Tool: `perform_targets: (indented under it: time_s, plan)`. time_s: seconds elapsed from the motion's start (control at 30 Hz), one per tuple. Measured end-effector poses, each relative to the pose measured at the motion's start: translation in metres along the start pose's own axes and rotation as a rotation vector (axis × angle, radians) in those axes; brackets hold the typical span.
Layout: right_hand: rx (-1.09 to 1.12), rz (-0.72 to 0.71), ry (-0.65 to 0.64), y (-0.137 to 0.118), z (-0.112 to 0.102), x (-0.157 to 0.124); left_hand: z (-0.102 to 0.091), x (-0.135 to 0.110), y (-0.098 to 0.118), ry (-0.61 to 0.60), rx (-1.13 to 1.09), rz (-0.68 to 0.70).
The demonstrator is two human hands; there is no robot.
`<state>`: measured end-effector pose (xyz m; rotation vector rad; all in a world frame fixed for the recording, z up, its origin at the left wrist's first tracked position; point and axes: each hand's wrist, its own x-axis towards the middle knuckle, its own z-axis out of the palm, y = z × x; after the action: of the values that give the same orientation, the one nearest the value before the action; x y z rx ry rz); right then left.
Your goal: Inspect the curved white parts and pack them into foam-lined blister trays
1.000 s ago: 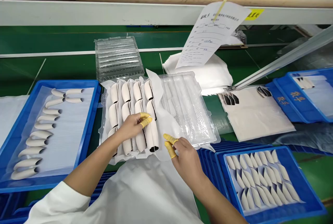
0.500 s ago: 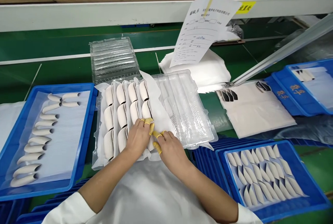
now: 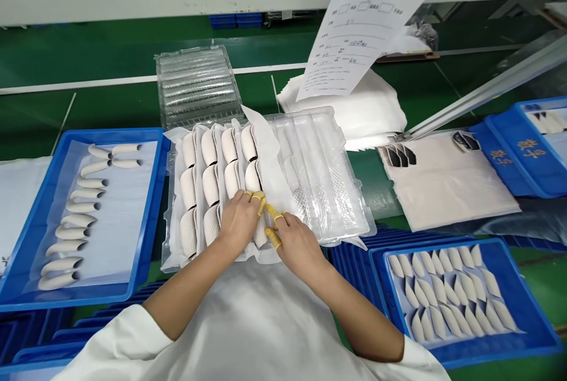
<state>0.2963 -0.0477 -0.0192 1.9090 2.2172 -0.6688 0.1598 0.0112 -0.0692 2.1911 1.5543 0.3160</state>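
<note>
A clear plastic tray point(image 3: 336, 192) lies in front of me, its left half lined with a white sheet point(image 3: 270, 162) and filled with rows of cream curved shells point(image 3: 208, 183). My left hand point(image 3: 239, 221) and my right hand point(image 3: 295, 242), both with yellow finger cots, meet at the near end of the fourth row. Their fingers are curled and pressed on a shell point(image 3: 261, 233) that sits there, mostly hidden between them. The tray's right half holds bare channels.
A blue bin point(image 3: 146, 239) at the left holds a column of cream shells; another blue bin point(image 3: 522, 304) at the lower right holds several more. A stack of clear trays point(image 3: 197, 85), white sheets point(image 3: 372, 109), a hanging paper form point(image 3: 363, 26) and more blue bins point(image 3: 518, 156) lie beyond.
My right hand moved left from the tray's near edge to join my left hand at the fourth row. Both hands now press on the shell there. The camera tilted down slightly.
</note>
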Motion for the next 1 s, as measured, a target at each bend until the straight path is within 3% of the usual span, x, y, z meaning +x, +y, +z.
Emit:
perform_targets:
  time_s: [0.27, 0.83, 1.0]
  plan:
    - [0.050, 0.047, -0.022, 0.001, 0.001, 0.001, 0.009, -0.003, -0.021, 0.105, -0.077, -0.046]
    - [0.049, 0.079, -0.076, -0.005, -0.001, 0.007, 0.006, 0.007, 0.011, 0.010, 0.137, -0.148]
    - [0.059, 0.063, -0.093, -0.002, -0.002, 0.006, 0.001, -0.010, 0.007, -0.006, 0.139, -0.087]
